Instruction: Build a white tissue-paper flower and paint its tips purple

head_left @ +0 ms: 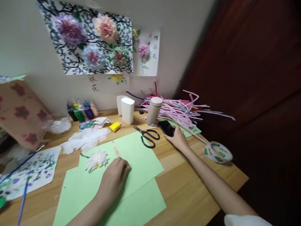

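Observation:
My left hand (115, 174) is closed over the light green paper (143, 169), fingers curled together. From its fingertips runs a pale pink strip (115, 147); its lower end is hidden by the hand. Just left of that hand lies a white paper flower (97, 160) with a yellow spot and a dark stem. My right hand (178, 138) grips the near end of a black phone (166, 128), which lies by a beige bottle (154, 111). Between the hands, black-handled scissors (148, 137) rest partly on the paper, their blades pointing away to the left.
Pink and purple pipe cleaners (176, 111) are heaped at the back right, near a tape roll (218, 152). A white container (127, 110), yellow block (115, 126), paint bottles (81, 111) and white tissue (86, 139) stand or lie further left. Paintbrushes (22, 201) lie far left.

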A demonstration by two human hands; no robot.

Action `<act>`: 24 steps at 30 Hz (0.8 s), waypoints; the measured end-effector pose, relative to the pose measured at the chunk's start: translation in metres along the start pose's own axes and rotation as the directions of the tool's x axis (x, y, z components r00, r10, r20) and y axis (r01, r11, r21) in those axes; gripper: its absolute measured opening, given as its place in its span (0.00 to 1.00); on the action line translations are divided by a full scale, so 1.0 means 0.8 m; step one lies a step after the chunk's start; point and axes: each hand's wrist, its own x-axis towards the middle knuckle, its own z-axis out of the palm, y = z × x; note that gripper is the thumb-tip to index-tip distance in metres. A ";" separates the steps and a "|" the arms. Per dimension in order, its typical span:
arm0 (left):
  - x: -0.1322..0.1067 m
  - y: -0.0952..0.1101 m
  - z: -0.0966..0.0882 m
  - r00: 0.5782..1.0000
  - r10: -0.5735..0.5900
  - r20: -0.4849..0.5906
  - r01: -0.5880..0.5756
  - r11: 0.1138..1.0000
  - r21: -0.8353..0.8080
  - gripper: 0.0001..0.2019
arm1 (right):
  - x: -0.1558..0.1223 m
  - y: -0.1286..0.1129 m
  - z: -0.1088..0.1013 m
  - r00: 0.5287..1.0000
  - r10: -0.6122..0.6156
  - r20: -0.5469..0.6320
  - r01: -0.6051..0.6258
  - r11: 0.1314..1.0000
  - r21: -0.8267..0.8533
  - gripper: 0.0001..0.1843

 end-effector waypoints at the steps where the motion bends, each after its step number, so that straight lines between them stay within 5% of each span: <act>1: 0.015 0.009 0.009 0.999 0.034 -0.004 -0.034 0.999 0.001 0.09 | 0.002 0.002 0.000 1.000 0.008 -0.011 -0.007 1.000 0.021 0.33; 7: 0.074 0.045 0.047 0.995 0.101 -0.007 -0.101 0.995 -0.007 0.09 | 0.006 -0.002 0.002 0.997 0.065 -0.031 -0.061 0.990 0.129 0.34; 10: 0.076 0.044 0.052 0.995 0.097 0.023 -0.096 0.995 -0.037 0.10 | 0.015 0.014 -0.002 0.994 0.094 0.054 -0.106 0.939 0.327 0.38; 14: 0.070 0.038 0.050 0.996 0.085 0.027 -0.083 0.995 -0.054 0.10 | 0.029 0.049 -0.011 0.951 0.163 0.262 -0.294 0.735 0.611 0.36; 18: 0.069 0.037 0.050 0.995 0.086 0.043 -0.084 0.995 -0.045 0.10 | 0.034 0.071 -0.018 0.924 0.177 0.339 -0.367 0.660 0.656 0.32; 24: 0.069 0.036 0.053 0.995 0.078 0.056 -0.076 0.996 -0.045 0.10 | 0.033 0.073 -0.015 0.922 0.169 0.349 -0.371 0.646 0.667 0.40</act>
